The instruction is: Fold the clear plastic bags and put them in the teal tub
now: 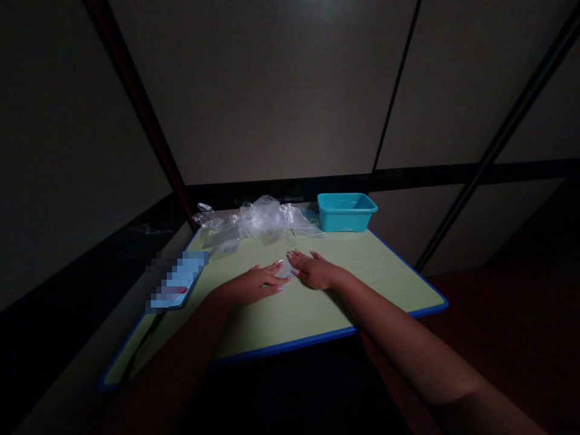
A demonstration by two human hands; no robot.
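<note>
- Piece [286, 269] of something small and whitish lies on the table [385, 266] between the two hands, partly covered by fingers; its material is hard to tell.
- Left hand [259, 285] reaches in palm down, fingers spread, the tips at the piece's left side.
- Right hand [313, 271] lies low over the piece's right side, fingers stretched out, some close together; whether either hand pinches it, I cannot tell.
- Plastic [267, 219], clear and crumpled, spreads along the table's far side, behind the hands.
- Tub [344, 219], turquoise, stands upright at the far right corner, just beside the plastic.
- Device [179, 281], flat and pixelated, is at the left edge.
- Wall [272, 90] panels rise behind the blue-rimmed table.
</note>
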